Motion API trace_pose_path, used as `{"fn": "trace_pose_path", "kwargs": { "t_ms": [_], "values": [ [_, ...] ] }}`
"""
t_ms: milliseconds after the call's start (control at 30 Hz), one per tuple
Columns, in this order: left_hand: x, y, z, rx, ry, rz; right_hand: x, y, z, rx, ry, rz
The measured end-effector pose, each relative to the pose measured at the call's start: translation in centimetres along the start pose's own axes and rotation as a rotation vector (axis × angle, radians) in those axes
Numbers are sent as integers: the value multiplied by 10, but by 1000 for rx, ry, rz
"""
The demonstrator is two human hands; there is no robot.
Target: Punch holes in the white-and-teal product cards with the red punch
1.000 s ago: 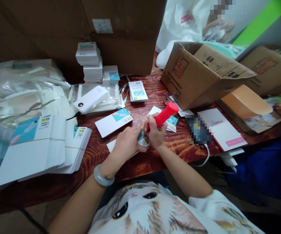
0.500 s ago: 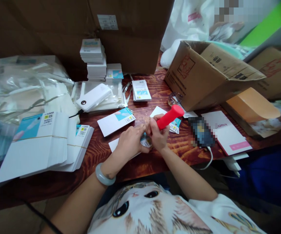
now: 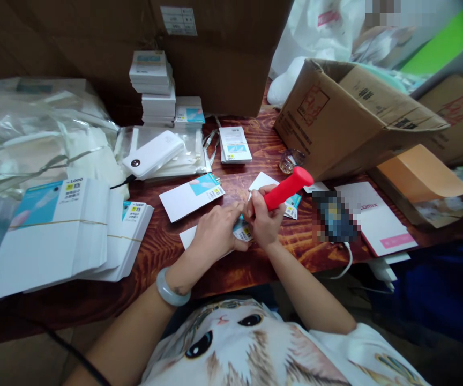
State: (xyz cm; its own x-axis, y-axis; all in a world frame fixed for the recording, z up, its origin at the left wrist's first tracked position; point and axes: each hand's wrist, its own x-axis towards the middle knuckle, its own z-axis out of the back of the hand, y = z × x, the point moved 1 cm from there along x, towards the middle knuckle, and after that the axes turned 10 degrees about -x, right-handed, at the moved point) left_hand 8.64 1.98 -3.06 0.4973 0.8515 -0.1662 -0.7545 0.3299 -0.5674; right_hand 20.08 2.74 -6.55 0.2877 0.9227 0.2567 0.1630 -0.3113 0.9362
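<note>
My right hand (image 3: 266, 217) is closed around a red-handled tool (image 3: 288, 190). The handle has a flared end and slants up to the right; its working end is hidden by my fingers. My left hand (image 3: 215, 228) bends over a white printed card (image 3: 243, 229) with a blue picture, thumb and fingers gripping its edge on the table. Both hands meet over that card. Just behind my left hand lies a white and blue card stack (image 3: 191, 197). More printed cards (image 3: 260, 182) lie beyond my right hand, partly covered by it.
Large banded card bundles (image 3: 54, 230) lie at left. Behind are a white power bank (image 3: 155, 154), a small card stack (image 3: 235, 143) and a tall stack (image 3: 151, 80). To the right are an open carton (image 3: 336, 118), a glass dish (image 3: 290, 161), a cabled phone (image 3: 334, 217) and a notebook (image 3: 380, 220).
The view has shifted slightly. The red handle sits a little farther right and leans over more. Both hands stay at the card, with the same grip.
</note>
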Motion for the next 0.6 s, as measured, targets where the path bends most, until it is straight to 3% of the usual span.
{"fn": "trace_pose_path", "kwargs": {
  "t_ms": [333,600],
  "values": [
    [0,1,1,-41,-14,86,0,-13,4,-241,168,28],
    [-1,-3,0,-4,11,-11,-2,-1,3,75,-37,-17]
  ]
}}
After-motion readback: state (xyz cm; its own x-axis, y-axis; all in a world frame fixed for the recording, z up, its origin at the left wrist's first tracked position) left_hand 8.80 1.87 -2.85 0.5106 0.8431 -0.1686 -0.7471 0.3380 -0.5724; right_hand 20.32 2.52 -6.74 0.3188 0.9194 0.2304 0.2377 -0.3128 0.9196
